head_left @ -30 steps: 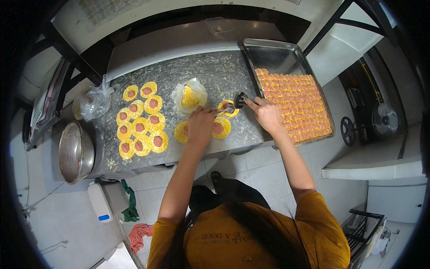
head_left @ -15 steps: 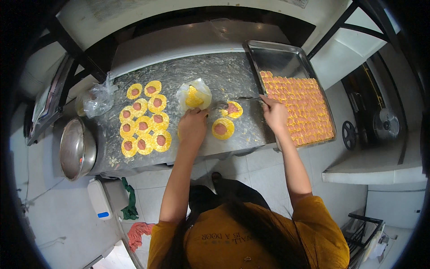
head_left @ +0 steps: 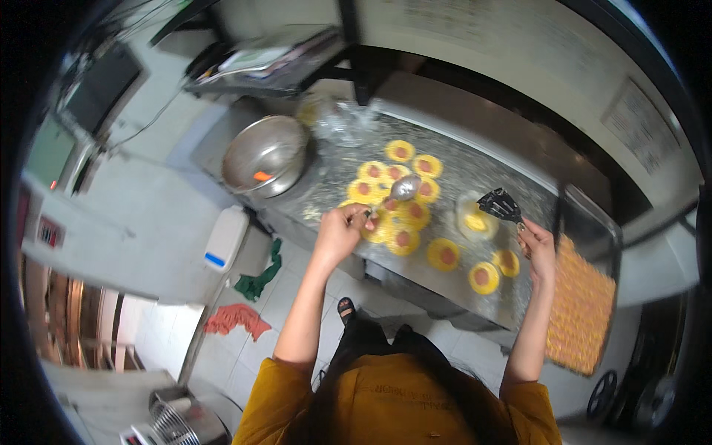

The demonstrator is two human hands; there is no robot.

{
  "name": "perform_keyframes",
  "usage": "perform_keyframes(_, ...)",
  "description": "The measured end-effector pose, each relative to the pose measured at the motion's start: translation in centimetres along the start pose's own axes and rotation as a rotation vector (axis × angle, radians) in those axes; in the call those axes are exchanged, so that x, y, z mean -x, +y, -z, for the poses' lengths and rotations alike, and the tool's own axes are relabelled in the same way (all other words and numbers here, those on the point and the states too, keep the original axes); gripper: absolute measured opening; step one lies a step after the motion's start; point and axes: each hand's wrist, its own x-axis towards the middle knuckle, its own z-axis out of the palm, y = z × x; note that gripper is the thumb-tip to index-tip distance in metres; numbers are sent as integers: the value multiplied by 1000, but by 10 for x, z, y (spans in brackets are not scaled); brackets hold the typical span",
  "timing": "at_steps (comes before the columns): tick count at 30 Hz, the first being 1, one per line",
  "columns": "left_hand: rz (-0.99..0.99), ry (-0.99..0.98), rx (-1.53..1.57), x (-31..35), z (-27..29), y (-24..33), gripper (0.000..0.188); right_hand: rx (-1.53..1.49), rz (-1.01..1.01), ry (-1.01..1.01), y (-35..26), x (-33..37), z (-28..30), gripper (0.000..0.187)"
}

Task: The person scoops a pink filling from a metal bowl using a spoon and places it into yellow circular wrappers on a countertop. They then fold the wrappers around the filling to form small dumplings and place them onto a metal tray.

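Beyond the spatula (head_left: pixel 501 205) — illegible wall sheet (head_left: pixel 644 124).

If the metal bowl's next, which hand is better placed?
Probably the left hand: it's nearer the metal bowl and holds a spoon; the right hand is over by the tray, holding a black spatula.

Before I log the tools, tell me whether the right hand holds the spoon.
No, the right hand holds a black slotted spatula; the left hand holds the spoon.
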Motion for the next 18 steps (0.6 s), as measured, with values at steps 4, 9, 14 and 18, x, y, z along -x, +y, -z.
perform_keyframes(4, 101, 154, -97, -12, 93, -33, 18, 139, 104, -218, -27, -30, -84, 31)
perform_keyframes(9, 98, 334, -522, -43, 192, -76, 17, 468, 430, -420, -66, -57, -218, 29)
perform_keyframes(14, 106, 215, -845, -96, 257, -126, 16, 805, 596, -437, -97, -78, -362, 30)
perform_keyframes(18, -13, 25, -1001, -152, 283, -179, 16, 1054, 770, -360, -84, -113, -457, 25)
